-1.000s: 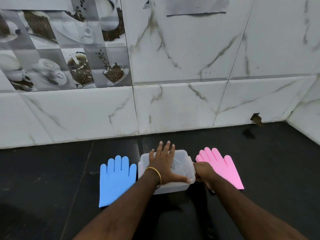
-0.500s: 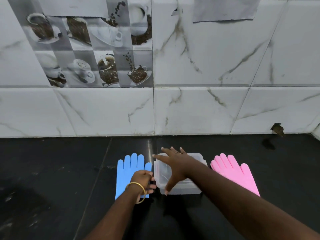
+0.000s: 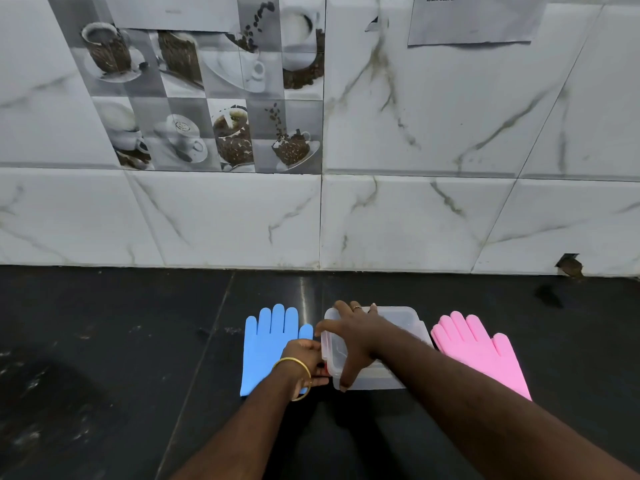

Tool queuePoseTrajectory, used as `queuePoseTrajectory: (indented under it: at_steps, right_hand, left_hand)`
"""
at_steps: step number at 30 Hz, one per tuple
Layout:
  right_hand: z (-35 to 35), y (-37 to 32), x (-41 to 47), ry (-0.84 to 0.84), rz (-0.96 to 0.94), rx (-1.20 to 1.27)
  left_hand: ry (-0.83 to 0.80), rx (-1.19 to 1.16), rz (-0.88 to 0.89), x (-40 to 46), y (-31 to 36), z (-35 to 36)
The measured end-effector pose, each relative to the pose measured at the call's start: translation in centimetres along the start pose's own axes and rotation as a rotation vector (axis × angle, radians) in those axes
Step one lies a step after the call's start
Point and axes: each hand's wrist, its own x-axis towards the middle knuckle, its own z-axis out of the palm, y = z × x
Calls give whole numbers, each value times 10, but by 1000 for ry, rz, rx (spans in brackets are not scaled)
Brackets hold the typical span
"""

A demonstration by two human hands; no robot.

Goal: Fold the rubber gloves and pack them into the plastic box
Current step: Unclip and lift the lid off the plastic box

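Observation:
A clear plastic box [image 3: 407, 318] with its lid on stands on the dark counter near the wall. A blue rubber glove [image 3: 265, 348] lies flat to its left, a pink rubber glove [image 3: 479, 353] flat to its right, both unfolded with fingers toward the wall. My left hand [image 3: 304, 356], gold bangle at the wrist, pinches the clip on the box's left side and covers part of the blue glove's cuff. My right hand [image 3: 360, 337] lies spread on the lid, thumb over the near edge. The lid's left edge looks slightly raised.
The black stone counter [image 3: 104, 341] runs left and right of the gloves. A white marbled tile wall [image 3: 398, 220] rises just behind the box. A small dark chip [image 3: 569, 265] marks the wall's base at the right.
My left hand left the lid and went to the box's left clip. My right hand moved from the right side onto the lid. The view has shifted, and the gloves have stayed flat.

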Motion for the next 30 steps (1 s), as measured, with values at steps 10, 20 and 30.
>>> queuePoseTrajectory:
  at_steps: [10, 20, 30]
  right_hand:
    - [-7, -2, -3, -30, 9, 34]
    - [-11, -1, -8, -45, -13, 44]
    - [-18, 4, -14, 18, -43, 105]
  left_hand:
    - [84, 85, 41, 0, 1, 1]
    - [96, 72, 8, -3, 2, 3]
    - [126, 136, 37, -8, 2, 1]
